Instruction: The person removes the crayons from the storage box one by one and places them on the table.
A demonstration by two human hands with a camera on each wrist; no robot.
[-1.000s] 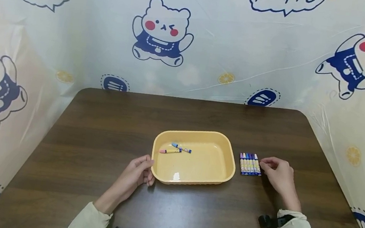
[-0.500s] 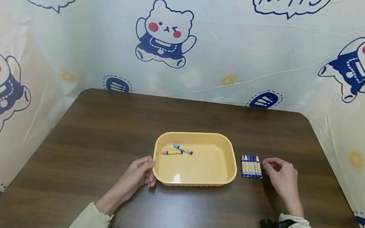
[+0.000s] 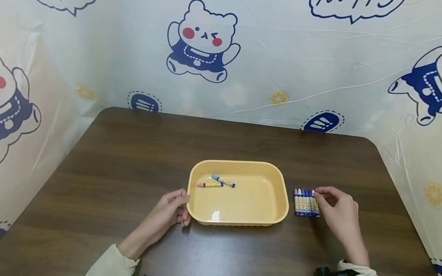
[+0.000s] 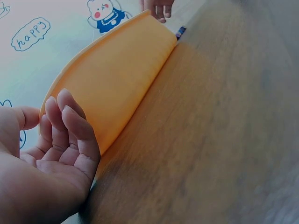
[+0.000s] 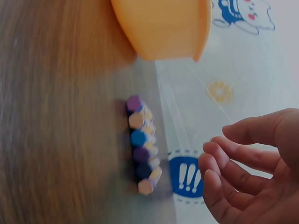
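Note:
A yellow tray (image 3: pixel 254 203) stands in the middle of the table. My left hand (image 3: pixel 166 212) grips its left rim, thumb on the rim and fingers against the outer wall (image 4: pixel 112 74). Inside lie a pink crayon (image 3: pixel 209 185) and a light blue crayon (image 3: pixel 228 184), close together. Right of the tray, several crayons (image 3: pixel 304 204) lie side by side in a row, their blunt ends (image 5: pixel 140 153) facing the right wrist camera. My right hand (image 3: pixel 338 214) hovers at the row's right end, its loosely bent fingers (image 5: pixel 233 175) holding nothing and partly hiding that end.
The dark wooden table (image 3: pixel 237 140) has rounded far corners. A pale curtain (image 3: pixel 258 45) printed with bears hangs behind and along both sides. A small black device (image 3: pixel 330 275) is strapped to each wrist.
My right hand has shifted left, from beside the crayon row to over its right end. The left hand keeps its grip on the tray. The head view has drifted slightly.

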